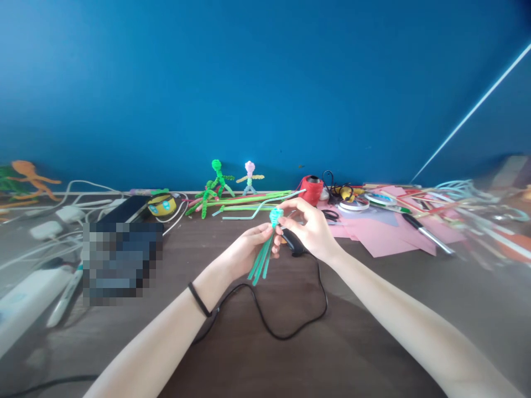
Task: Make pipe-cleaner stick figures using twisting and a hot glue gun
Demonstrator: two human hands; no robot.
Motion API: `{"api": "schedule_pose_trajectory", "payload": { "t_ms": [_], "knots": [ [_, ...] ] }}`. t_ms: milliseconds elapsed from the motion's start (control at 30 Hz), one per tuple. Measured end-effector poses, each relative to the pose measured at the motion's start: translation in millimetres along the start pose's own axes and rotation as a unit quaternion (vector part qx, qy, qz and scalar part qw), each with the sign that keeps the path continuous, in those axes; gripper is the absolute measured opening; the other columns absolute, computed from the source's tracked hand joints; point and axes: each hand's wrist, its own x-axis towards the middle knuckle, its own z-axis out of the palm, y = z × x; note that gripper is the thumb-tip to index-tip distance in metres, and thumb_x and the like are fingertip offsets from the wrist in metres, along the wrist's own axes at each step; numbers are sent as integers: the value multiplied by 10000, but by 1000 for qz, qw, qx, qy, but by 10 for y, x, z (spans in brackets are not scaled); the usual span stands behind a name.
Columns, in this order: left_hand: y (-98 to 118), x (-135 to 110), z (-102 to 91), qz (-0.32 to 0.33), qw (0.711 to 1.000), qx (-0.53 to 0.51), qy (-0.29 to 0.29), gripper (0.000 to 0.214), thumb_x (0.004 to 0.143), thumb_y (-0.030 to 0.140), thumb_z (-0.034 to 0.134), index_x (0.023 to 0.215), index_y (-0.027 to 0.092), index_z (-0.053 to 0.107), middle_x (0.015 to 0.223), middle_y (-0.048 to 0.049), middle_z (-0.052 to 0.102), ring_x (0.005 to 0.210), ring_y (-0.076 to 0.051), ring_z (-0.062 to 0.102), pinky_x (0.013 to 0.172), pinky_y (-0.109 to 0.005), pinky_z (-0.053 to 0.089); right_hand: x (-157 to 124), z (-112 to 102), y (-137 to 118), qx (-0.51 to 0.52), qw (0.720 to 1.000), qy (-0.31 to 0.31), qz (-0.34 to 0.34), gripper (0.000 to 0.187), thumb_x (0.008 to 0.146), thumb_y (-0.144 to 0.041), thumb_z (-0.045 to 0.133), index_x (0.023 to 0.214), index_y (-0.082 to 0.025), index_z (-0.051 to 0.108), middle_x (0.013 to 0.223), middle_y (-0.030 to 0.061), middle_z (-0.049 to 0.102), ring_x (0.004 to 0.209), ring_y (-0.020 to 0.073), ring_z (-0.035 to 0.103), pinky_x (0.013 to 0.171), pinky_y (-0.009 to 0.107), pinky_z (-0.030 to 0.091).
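My left hand (248, 251) is closed around a bundle of teal pipe cleaners (261, 260), whose loose ends hang down toward me. My right hand (309, 226) pinches the coiled teal knot (276, 215) at the top of that bundle. Both hands are raised a little above the brown table (290, 354), over a black glue gun (294, 246) with a black cord (286, 331) looping toward me. A black band circles my left wrist.
A green pipe-cleaner figure (215, 185) and a pale pink one (249, 177) stand by the blue wall, with loose green stems (244, 202) in front. A red thread spool (311, 189), pink paper (385, 235), tape rolls and pens lie right. Chargers, cables and a blurred-out device (122, 262) lie left.
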Motion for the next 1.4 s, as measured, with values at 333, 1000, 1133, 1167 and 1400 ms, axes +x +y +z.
{"api": "schedule_pose_trajectory", "payload": {
  "t_ms": [333,1000,1133,1167,1400],
  "knots": [
    [-17,6,-13,-16,999,40,1,136,776,237,528,705,123,506,508,39,415,376,-16,270,378,-159,189,58,-109,-31,-27,996,-79,-39,258,769,-231,600,1024,-210,567,1071,58,580,934,177,574,788,317,467],
    [157,-17,-63,-52,970,237,4,250,778,333,512,671,114,565,438,12,486,331,-19,267,356,-199,126,58,-168,-81,-154,959,-178,-156,158,729,-84,535,814,-181,626,832,25,621,752,128,564,703,260,439],
    [129,-14,-14,-36,980,195,31,226,764,314,525,672,109,554,443,6,507,320,-13,251,354,-196,117,52,-141,-54,-167,962,-146,-159,154,727,-87,530,819,-177,613,840,32,624,763,137,566,703,269,443],
    [118,-15,8,-30,982,183,42,219,758,308,530,669,109,548,445,6,510,321,-12,247,353,-195,114,49,-135,-51,-168,963,-136,-160,155,728,-85,528,821,-177,612,838,33,623,760,136,565,699,268,444],
    [10,-4,98,26,984,158,85,195,757,276,512,673,104,551,491,-7,552,339,-21,289,369,-201,170,26,-95,-56,-165,970,-97,-150,100,732,-114,557,786,-167,623,798,34,625,731,137,575,685,261,450]
  ]
}}
